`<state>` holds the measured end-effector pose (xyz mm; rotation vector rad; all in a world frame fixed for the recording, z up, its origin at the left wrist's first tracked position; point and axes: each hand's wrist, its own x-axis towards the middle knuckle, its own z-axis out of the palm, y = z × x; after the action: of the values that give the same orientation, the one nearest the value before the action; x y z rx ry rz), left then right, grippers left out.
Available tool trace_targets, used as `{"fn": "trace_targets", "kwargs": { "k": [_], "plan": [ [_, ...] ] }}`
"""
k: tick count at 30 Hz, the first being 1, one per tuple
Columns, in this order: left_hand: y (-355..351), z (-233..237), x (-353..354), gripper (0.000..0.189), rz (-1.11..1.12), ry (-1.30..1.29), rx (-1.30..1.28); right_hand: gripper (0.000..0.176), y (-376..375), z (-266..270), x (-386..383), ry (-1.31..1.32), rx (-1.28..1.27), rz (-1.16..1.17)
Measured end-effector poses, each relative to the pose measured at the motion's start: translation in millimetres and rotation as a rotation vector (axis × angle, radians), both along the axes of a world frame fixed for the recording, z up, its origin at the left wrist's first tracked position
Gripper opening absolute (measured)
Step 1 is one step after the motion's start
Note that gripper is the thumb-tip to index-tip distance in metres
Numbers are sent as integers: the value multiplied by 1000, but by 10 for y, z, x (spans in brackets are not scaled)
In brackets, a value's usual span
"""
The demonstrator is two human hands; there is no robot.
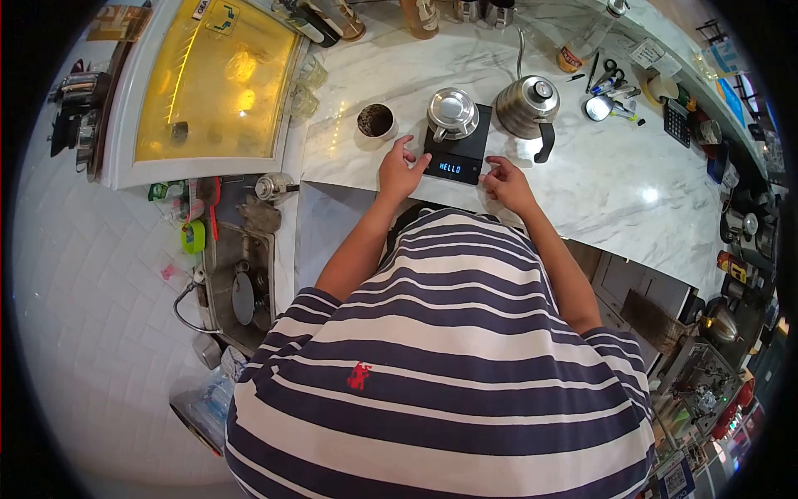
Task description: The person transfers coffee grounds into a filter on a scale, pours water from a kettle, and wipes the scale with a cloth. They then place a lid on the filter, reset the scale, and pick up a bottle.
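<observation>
A black digital scale (453,169) lies on the marble counter, its display lit with "HELLO". On it stands a small shiny metal vessel with a round top and a handle (454,112). My left hand (402,172) is at the scale's left front edge, fingers apart, the thumb touching or very near it. At the right front corner is my right hand (509,185), fingers loosely bent and apart, with nothing visible in it. A cup with dark residue inside (376,122) sits beyond my left hand. To the right of the scale stands a steel gooseneck kettle (528,106), its black handle toward me.
Bottles (421,18) and glasses (304,100) line the back and left of the counter. A yellow-lit cabinet (220,83) stands left, above a sink (241,291) with dishes. Scissors (610,66), pens and a calculator (677,125) lie at right.
</observation>
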<state>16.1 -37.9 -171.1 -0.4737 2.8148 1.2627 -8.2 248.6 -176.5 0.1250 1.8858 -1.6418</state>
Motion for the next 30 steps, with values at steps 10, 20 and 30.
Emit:
{"fn": "trace_targets", "kwargs": {
  "k": [10, 20, 30],
  "plan": [
    [-8, -15, 15, 63, 2, 30, -10, 67, -63, 400, 3, 286, 223, 52],
    [-277, -21, 197, 51, -15, 161, 134, 122, -579, 712, -381, 666, 227, -87],
    [-800, -76, 173, 49, -92, 158, 27, 142, -865, 677, -502, 606, 158, -104]
  ]
}}
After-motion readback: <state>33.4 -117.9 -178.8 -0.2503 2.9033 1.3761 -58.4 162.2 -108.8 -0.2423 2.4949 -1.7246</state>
